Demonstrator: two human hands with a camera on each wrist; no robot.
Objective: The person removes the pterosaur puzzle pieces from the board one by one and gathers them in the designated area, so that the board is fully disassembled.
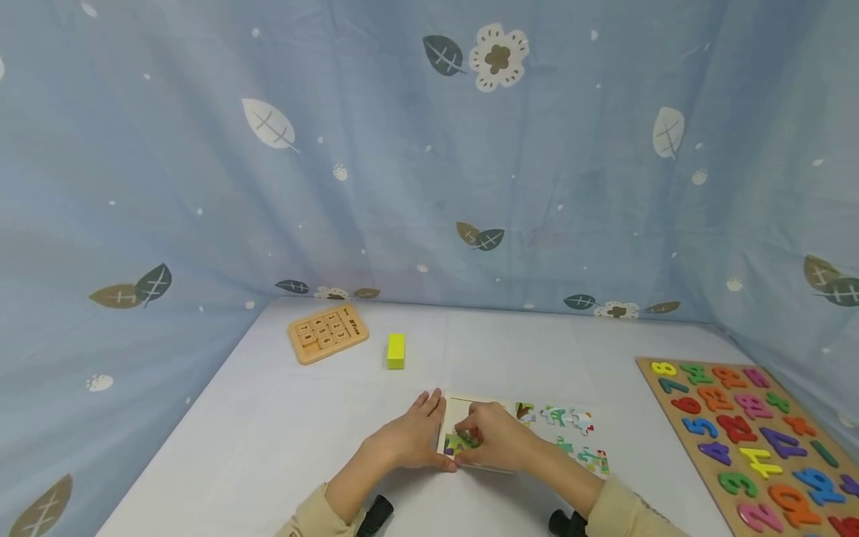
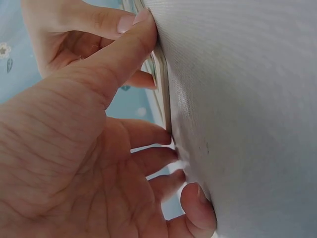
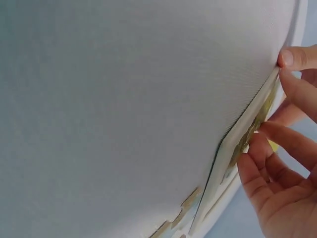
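A pale wooden puzzle tray (image 1: 459, 408) lies flat on the table in front of me. My left hand (image 1: 406, 438) rests against its left side, fingers along that edge, thumb at the near left corner; the left wrist view shows the fingertips along the tray's edge. Above the tray, my right hand (image 1: 502, 438) has thumb and bent fingers around a green printed jigsaw piece (image 1: 452, 445) in the near left corner. In the right wrist view those fingertips meet the piece's surface. The right hand hides much of the tray's middle.
Loose jigsaw pieces (image 1: 582, 422) lie right of the tray. A yellow block (image 1: 397, 351) and a wooden number slide puzzle (image 1: 328, 333) stand farther back on the left. At the right is a board of coloured letters and numbers (image 1: 738, 429). A patterned blue curtain (image 1: 403, 186) hangs behind.
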